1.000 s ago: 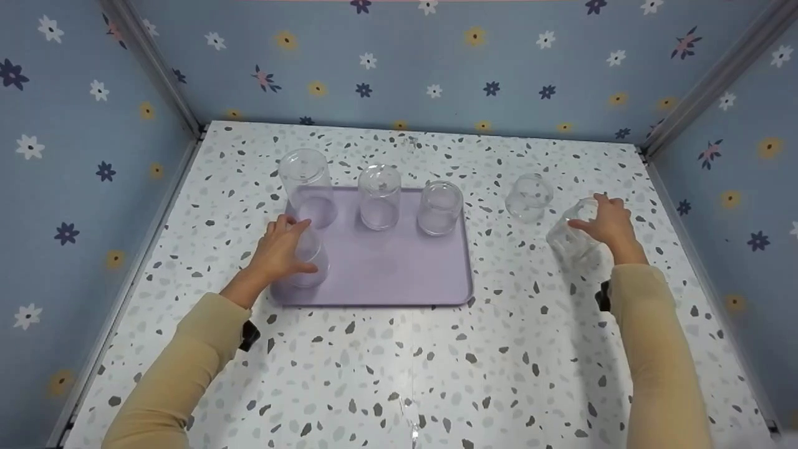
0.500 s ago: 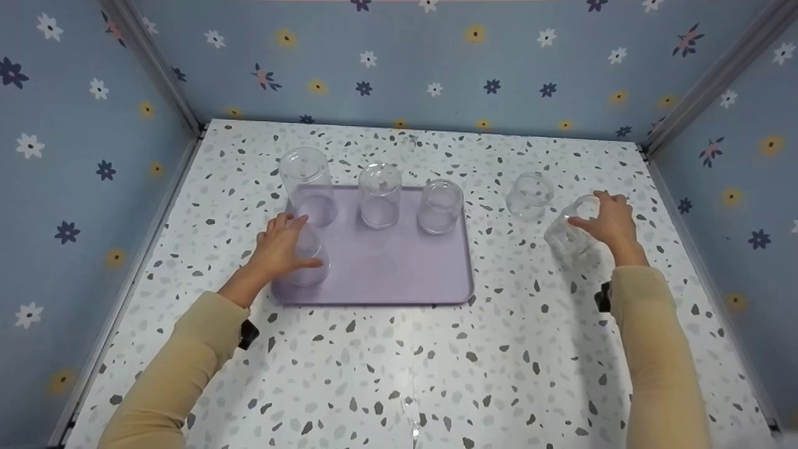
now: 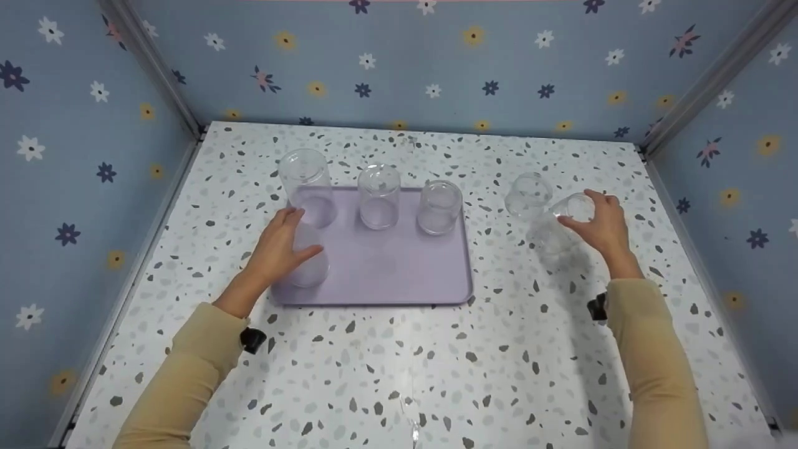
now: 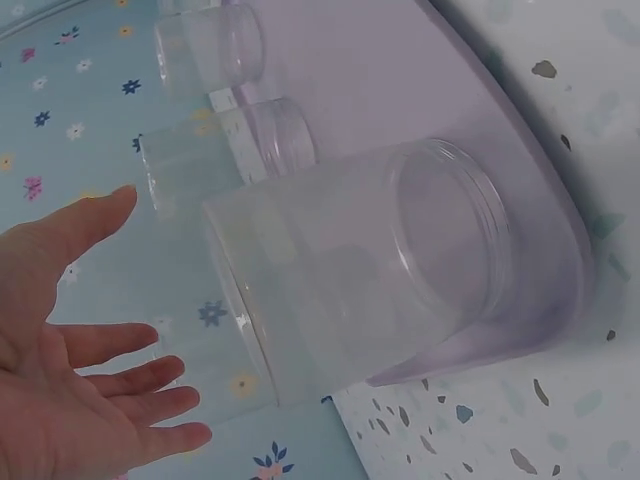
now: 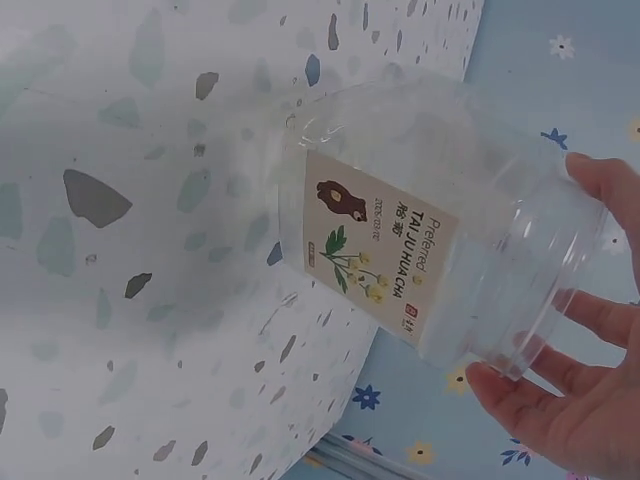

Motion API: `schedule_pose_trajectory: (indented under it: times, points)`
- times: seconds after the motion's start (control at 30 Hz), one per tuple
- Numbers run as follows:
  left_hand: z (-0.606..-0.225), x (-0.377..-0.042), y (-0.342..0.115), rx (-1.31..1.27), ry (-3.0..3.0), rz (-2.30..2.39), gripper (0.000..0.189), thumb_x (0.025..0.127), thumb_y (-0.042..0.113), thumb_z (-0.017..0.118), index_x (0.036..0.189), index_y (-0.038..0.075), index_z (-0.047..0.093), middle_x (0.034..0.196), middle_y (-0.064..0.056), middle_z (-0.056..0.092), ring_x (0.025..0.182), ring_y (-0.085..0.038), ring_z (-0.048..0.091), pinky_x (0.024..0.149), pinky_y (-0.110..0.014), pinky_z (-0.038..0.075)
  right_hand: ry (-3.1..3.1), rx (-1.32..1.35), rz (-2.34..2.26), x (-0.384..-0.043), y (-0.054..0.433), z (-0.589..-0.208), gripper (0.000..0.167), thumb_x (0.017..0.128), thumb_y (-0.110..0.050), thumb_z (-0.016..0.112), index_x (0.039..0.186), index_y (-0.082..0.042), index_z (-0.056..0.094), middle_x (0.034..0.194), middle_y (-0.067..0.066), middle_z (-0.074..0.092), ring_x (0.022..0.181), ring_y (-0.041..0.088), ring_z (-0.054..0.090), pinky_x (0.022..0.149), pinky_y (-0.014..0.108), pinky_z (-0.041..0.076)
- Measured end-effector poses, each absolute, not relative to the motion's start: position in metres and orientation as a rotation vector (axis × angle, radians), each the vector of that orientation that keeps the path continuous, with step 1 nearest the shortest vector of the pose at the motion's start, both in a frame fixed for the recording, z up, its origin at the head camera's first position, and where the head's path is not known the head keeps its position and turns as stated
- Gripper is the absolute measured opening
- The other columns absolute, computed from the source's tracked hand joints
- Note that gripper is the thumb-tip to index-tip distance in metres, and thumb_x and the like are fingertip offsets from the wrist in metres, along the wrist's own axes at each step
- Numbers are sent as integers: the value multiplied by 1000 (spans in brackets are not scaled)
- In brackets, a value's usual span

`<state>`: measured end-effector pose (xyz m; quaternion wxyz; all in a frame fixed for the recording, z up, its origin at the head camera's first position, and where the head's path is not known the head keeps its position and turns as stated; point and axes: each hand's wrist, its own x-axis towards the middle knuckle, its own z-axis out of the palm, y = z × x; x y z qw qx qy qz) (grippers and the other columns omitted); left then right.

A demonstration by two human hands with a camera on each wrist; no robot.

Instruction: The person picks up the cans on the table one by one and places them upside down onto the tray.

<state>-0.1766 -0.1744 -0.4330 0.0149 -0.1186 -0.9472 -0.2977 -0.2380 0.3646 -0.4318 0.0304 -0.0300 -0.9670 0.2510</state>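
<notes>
My right hand [image 3: 606,227] grips the rim end of a clear plastic jar [image 5: 490,200], thumb on one side and fingers on the other. A paper label [image 5: 380,240] with a bear and yellow flowers is stuck on its side. In the head view this jar tilts, its rim towards my hand. At the left, my left hand [image 3: 273,249] is spread beside the top of another clear jar [image 4: 350,270], which stands on the front left corner of the lilac tray [image 3: 386,274]. In the left wrist view the fingers [image 4: 150,405] are apart from that jar.
Along the tray's back stand a tall clear jar [image 3: 305,181], a medium jar [image 3: 379,199] and a short jar [image 3: 440,212]. Another small clear jar [image 3: 528,196] is on the speckled table [image 3: 374,374], close left of the gripped one. Flowered panels [image 3: 399,62] enclose the table.
My left hand has let go of the front left jar, its thumb and fingers drawing up off it. My right hand has shifted slightly left, tilting the labelled jar further over.
</notes>
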Motion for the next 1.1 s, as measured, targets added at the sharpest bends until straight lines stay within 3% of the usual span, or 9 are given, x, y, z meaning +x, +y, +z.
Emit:
schedule_pose_trajectory:
  times: [0.37, 0.6, 1.1]
  points:
    - [-434, -175, -163, -345, -2816, -1041, 69, 78, 21, 68, 129, -11, 34, 129, -27, 34, 120, -37, 32, 99, -45, 25, -2854, -31, 887, -227, 348, -433, 78, 74, -43, 68, 133, -2, 37, 126, 26, 34, 113, 41, 36, 91, 54, 29]
    - [-438, -176, -155, -350, -2755, -1099, 66, 78, 19, 68, 128, -11, 37, 127, -26, 38, 118, -35, 35, 99, -41, 26, -2764, 47, 950, -218, 332, -434, 75, 73, -39, 69, 132, -4, 40, 121, 23, 40, 99, 37, 43, 80, 50, 36]
    - [-438, -180, -127, -360, -2632, -1179, 61, 78, 17, 68, 126, -9, 40, 123, -23, 42, 115, -31, 40, 98, -37, 29, -2616, 138, 1046, -205, 297, -436, 66, 73, -31, 72, 127, -2, 46, 116, 22, 48, 92, 35, 50, 74, 46, 42]
